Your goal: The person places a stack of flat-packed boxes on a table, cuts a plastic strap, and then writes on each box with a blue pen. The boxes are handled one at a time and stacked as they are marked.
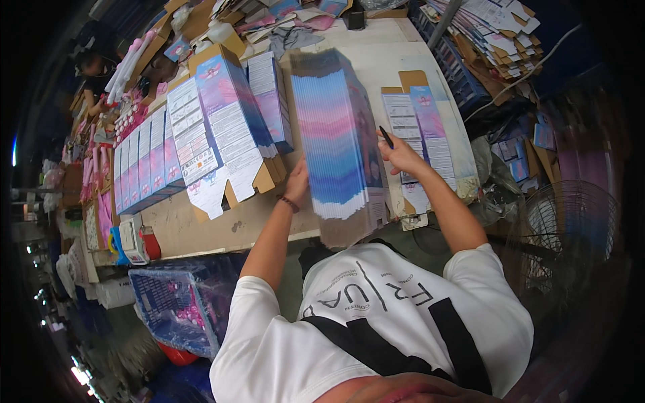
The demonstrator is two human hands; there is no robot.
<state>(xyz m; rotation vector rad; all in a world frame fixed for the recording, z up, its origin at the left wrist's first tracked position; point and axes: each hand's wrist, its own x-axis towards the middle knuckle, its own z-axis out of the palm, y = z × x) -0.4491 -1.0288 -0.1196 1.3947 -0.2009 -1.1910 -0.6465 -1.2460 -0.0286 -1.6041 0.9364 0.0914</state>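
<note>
A tall stack of flattened blue and pink printed cartons point(330, 136) stands on edge before me, reaching the table's near edge. My left hand point(298, 180), a beaded bracelet at its wrist, rests against the stack's left side, its fingers partly hidden. On the other side is my right hand point(401, 153), with a black pen point(386, 137) between its fingers, near the stack's right face. Under and beyond that hand lies a flat printed carton point(432, 133). More flat cartons point(234, 146) lie piled to the left, beside a row of upright cartons point(146, 156).
Cardboard scraps, a jug of yellowish liquid point(221, 34) and a grey cloth point(292, 40) lie at the table's far side. A blue crate point(171, 307) stands below left, a wire fan point(564, 226) at right. Another person point(95, 85) is at the far left.
</note>
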